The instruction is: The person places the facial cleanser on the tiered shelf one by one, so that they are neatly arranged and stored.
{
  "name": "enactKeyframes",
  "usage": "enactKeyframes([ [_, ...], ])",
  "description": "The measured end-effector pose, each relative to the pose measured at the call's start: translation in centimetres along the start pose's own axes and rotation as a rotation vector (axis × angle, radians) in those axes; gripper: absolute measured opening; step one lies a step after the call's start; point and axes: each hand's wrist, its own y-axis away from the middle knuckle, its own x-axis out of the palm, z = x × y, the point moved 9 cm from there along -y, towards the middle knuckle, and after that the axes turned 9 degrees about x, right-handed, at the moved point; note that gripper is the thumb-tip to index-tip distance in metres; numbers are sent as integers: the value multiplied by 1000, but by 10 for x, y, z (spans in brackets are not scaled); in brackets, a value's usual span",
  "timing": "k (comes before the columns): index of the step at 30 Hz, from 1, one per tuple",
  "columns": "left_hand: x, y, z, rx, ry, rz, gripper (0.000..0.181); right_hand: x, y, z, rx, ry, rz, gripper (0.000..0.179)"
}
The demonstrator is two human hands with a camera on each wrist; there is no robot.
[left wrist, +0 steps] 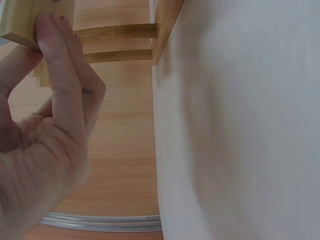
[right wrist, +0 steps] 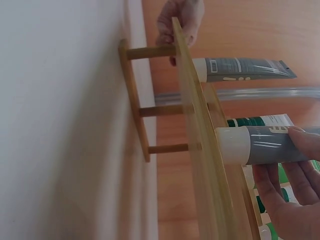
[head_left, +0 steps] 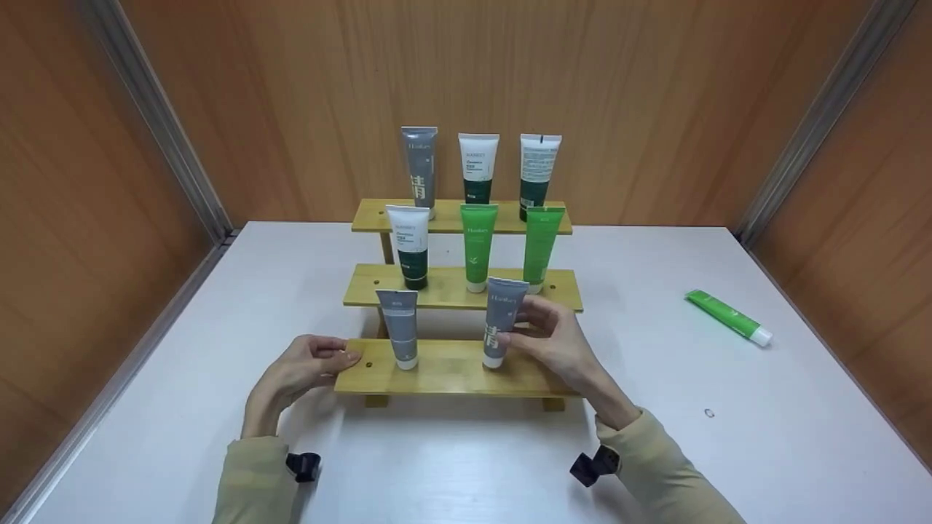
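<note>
A three-tier wooden stand (head_left: 451,389) holds upright squeeze tubes. My right hand (head_left: 557,342) pinches a grey tube (head_left: 504,320) between thumb and fingers, its white cap down at the bottom tier; in the right wrist view that cap (right wrist: 234,145) is at the board's surface. My left hand (head_left: 309,367) grips the left end of the same tier, thumb on top and fingers beneath, as the left wrist view shows the fingers (left wrist: 62,75) bent against the board. Left on this tier stands another grey tube (head_left: 400,327).
The middle tier carries a white-and-green tube (head_left: 410,244) and two green tubes (head_left: 478,244). On the top tier are a grey tube (head_left: 420,167) and two white-and-green tubes (head_left: 478,164). A green tube (head_left: 728,317) lies at right on the white table (head_left: 655,276). Wooden walls (head_left: 619,94) enclose it.
</note>
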Motion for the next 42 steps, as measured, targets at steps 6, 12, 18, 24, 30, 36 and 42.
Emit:
enactKeyframes([
  [6,-1,0,0,-5,-11,-13,57,9,-3,0,-23,-26,29,49],
  [12,0,1,0,-3,-1,-9,57,16,-5,0,-30,-33,33,48],
  [18,-2,-1,1,-18,4,-24,54,21,-7,-1,-32,-23,33,48],
  [24,-1,0,0,-6,18,-18,55,25,-8,-3,-15,-22,40,49],
  [30,-2,0,0,-13,9,-15,57,25,-9,-4,4,-22,39,49],
  [36,-1,0,0,-14,2,-8,57,27,-9,-3,-14,-20,55,48],
  [42,0,0,0,-16,-2,-6,57,29,-9,-3,-33,-41,75,49],
])
